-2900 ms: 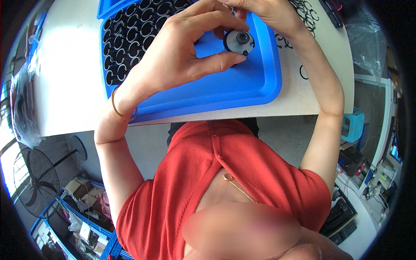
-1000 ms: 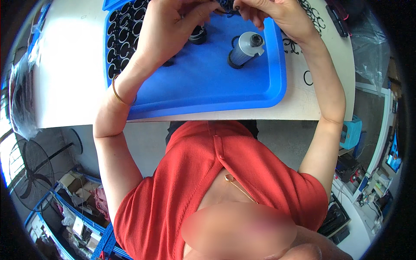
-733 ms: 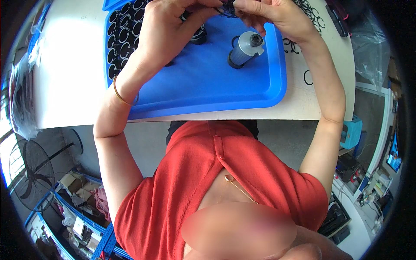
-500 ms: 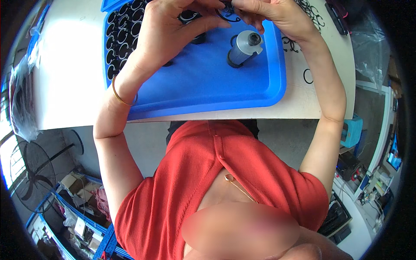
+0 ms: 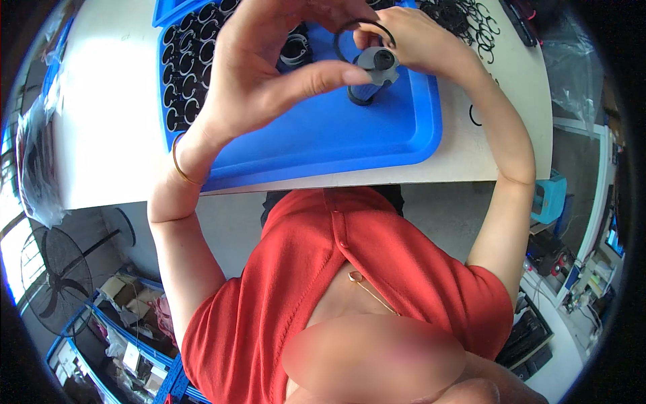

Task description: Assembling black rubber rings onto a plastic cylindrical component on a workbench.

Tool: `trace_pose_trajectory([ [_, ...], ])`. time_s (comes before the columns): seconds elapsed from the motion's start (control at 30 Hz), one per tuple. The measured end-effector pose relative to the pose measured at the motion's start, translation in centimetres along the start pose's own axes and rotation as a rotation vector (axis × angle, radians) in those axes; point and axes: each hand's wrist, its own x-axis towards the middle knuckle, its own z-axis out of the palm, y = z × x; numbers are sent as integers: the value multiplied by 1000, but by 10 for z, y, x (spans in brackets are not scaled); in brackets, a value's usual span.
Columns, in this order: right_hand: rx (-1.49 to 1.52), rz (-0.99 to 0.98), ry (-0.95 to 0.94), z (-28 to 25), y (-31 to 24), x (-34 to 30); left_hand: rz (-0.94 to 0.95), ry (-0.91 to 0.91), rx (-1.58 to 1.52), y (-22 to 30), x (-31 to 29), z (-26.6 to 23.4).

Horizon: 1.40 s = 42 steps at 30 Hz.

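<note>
A thin black ring [image 5: 338,44] hangs over a grey cylinder [image 5: 382,73], which stands upright on the blue tray with a dark ring round its base. My right hand [image 5: 424,42] is closed, its bent fingers gripping the thin ring at its right side. To the left, my left hand [image 5: 252,84] is open, thumb stretched out with its tip beside the cylinder's top. Its other fingers reach over the ring, partly smeared and cut by the upper edge; whether they touch it, I cannot tell.
The blue tray [image 5: 303,165] holds rows of black clip-like parts with silvery curved edges [image 5: 190,86] at its left. On the white table [image 5: 108,121], a pile of black rings [image 5: 479,27] lies beyond my right hand, with a single ring [image 5: 474,116] nearer. A dark case [image 5: 517,23] lies at far right.
My left hand's thumb and fingers have spread apart, the thumb moving down beside the cylinder. The thin black ring has come nearer, over the cylinder, and my right hand has shifted down with it.
</note>
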Motion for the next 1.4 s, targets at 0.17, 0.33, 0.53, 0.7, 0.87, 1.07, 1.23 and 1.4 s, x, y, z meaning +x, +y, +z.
trace_pose_trajectory([
  [0.17,-195,-28,46,8,2,3,67,-127,139,6,-1,5],
  [0.33,-180,-26,119,20,17,2,3,-165,297,13,-1,8],
  [0.53,-267,-145,166,18,16,1,-18,-167,318,14,-1,6],
  [0.7,-262,-90,65,8,5,2,0,-197,392,14,0,4],
  [0.87,-152,-71,85,7,3,1,2,-213,369,9,1,6],
  [1.07,-42,-167,216,0,-2,-4,36,-76,373,6,1,4],
  [1.23,206,-51,150,-13,-7,1,-197,54,483,3,1,-3],
  [1.4,726,14,145,-17,-7,-3,-314,109,429,-9,2,-8],
])
